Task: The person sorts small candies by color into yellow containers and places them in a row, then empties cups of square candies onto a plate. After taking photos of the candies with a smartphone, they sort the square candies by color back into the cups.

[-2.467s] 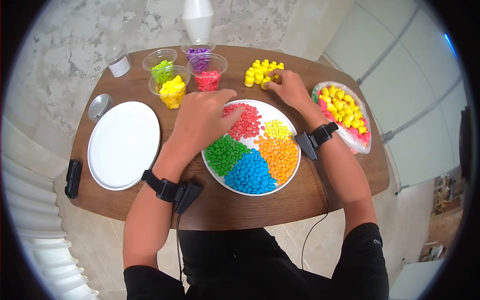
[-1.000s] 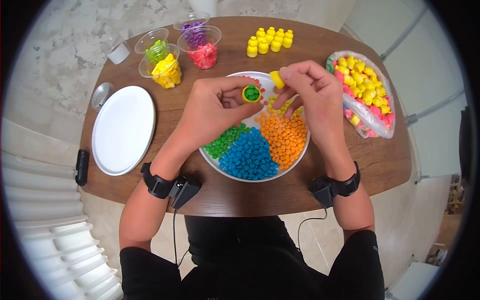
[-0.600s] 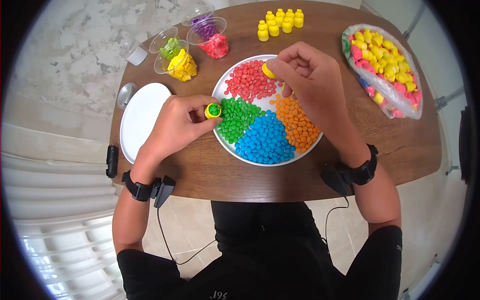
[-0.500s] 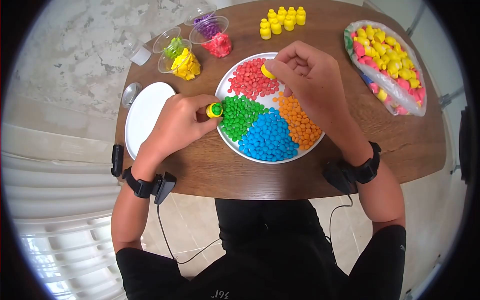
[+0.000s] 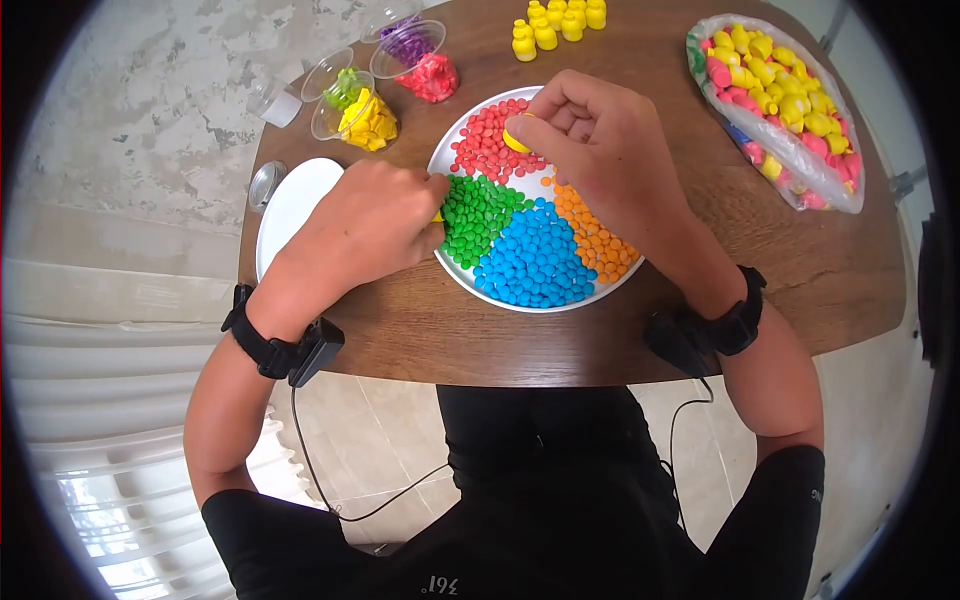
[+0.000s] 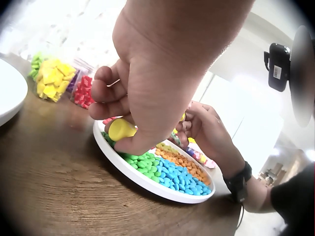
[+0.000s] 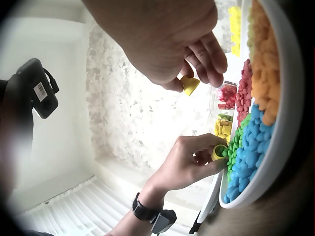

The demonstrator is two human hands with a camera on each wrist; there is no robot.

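Over the left edge of a white plate [image 5: 533, 186], my left hand [image 5: 365, 222] grips a small yellow cup [image 6: 121, 129] between thumb and fingers. The cup is tilted sideways, its mouth towards the green candies [image 5: 482, 218], and green candies show inside it in the right wrist view. From the head, the hand's back hides most of the cup. Above the red candies [image 5: 490, 145], my right hand [image 5: 612, 140] pinches a yellow bottle-top-shaped cap [image 7: 191, 86] between thumb and fingertips. Blue candies [image 5: 535, 262] and orange candies [image 5: 600, 238] fill other sections of the plate.
Several yellow bottle-shaped containers [image 5: 545, 35] stand at the back. A clear bag [image 5: 795, 150] of yellow and pink pieces lies on the right. Clear cups of yellow pieces [image 5: 370, 123] and red pieces [image 5: 432, 78] stand back left, near another white plate [image 5: 290, 215].
My right hand has left the yellow containers and now holds a cap. My left hand has moved to the green candies and tipped the cup over, its mouth no longer facing up.
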